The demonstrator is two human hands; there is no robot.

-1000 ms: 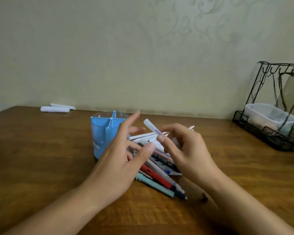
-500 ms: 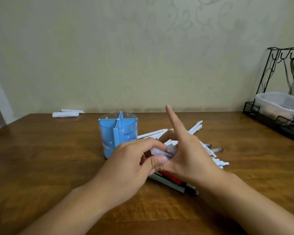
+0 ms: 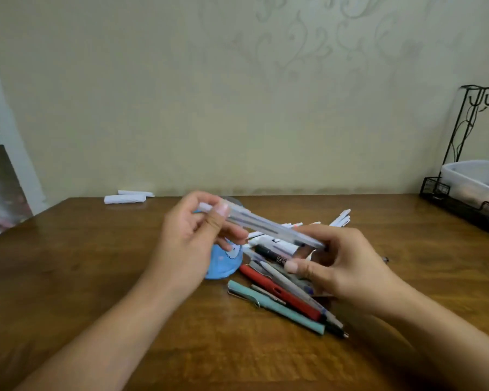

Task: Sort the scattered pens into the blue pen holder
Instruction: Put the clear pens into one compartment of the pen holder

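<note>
— We've got the clear pen [image 3: 261, 227] pinched at both ends — left hand [image 3: 192, 244], right hand [image 3: 339, 266] — above the blue pen holder [image 3: 223, 263].
— Our left hand hides its compartments; lowering blind, we might miss or tip it.

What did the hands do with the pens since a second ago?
Both hands lifted a clear pen off the pile; now the left hand pinches one end and the right hand the other, above the blue pen holder. The red pen, the teal pen and the white rolls stayed put.
</note>
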